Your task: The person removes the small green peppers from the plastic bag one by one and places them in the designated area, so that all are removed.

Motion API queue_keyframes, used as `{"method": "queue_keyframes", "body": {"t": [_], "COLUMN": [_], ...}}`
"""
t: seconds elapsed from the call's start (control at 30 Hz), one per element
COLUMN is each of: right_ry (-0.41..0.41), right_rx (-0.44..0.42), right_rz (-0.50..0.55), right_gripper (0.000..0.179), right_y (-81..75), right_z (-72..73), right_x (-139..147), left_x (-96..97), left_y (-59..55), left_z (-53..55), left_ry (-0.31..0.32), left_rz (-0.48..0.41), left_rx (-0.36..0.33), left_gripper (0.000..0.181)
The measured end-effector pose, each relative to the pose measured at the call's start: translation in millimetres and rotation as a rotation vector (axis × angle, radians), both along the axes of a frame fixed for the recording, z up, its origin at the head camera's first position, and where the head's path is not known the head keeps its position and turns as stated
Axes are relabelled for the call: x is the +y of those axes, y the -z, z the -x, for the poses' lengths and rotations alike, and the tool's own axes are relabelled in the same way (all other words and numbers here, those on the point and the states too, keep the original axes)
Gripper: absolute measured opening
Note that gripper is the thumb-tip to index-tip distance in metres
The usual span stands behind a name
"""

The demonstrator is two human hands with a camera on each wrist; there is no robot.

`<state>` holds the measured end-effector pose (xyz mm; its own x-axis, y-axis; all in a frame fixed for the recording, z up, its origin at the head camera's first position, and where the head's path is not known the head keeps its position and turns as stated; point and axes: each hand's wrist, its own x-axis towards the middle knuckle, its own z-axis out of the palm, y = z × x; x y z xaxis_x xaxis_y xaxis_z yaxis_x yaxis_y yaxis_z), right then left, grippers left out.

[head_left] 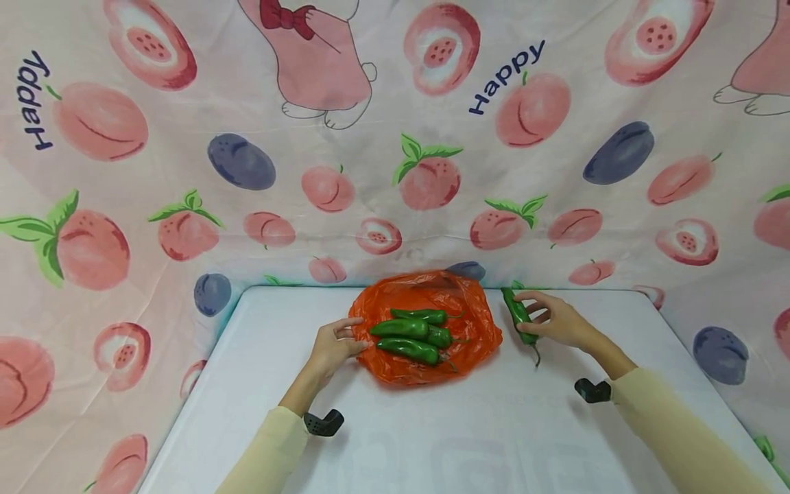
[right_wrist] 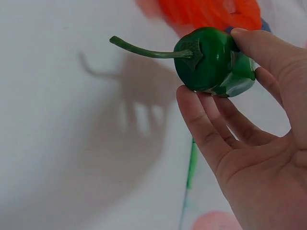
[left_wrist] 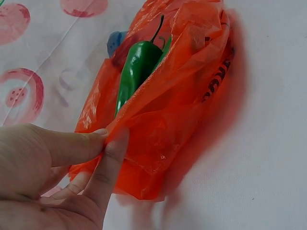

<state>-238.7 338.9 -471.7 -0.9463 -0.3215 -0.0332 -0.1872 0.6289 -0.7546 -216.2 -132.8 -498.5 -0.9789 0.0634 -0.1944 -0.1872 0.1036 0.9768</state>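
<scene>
An orange-red plastic bag (head_left: 370, 295) lies spread on the white table with several green chili peppers (head_left: 410, 348) on it. My left hand (head_left: 332, 348) pinches the bag's left edge between thumb and fingers; in the left wrist view the thin plastic (left_wrist: 158, 124) rises in front of a pepper (left_wrist: 136, 67). To the right of the bag, my right hand (head_left: 555, 321) holds one green pepper (head_left: 517, 312) between thumb and fingertips. Its curved stem (right_wrist: 144, 51) points away from the palm in the right wrist view, and its shadow falls on the table.
The white table (head_left: 395, 439) ends at the back against a hanging cloth (head_left: 382, 178) printed with peaches and plums. Black wrist cameras sit at both wrists, the left one (head_left: 324, 422) and the right one (head_left: 592, 390) close over the tabletop.
</scene>
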Motion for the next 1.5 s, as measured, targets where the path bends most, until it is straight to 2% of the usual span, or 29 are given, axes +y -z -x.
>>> {"method": "queue_keyframes", "body": {"t": [0.27,0.63,1.13,1.5], "right_ry": [0.045,0.082,0.103,0.092], "right_rx": [-0.057,-0.086,-0.134,-0.121], "right_rz": [-0.006,-0.012,-0.046,-0.059], "right_gripper": [0.061,0.061,0.063,0.062], "right_y": [15.3,26.3,29.8,34.0], "right_z": [4.1,9.1,15.8,19.2], "right_x": [3.9,1.3,-3.5,-3.1], "left_x": [0.5,1.1,0.2,0.3], "left_y": [-1.2,-1.1,-1.0,0.5], "left_z": [-1.0,-1.9,-2.0,-1.8], "left_ry": [-0.007,-0.012,-0.015,-0.009], "left_rz": [0.016,0.007,0.017,0.018], "left_rx": [-0.002,-0.009,-0.002,-0.021], "left_gripper": [0.051,0.051,0.052,0.052]}}
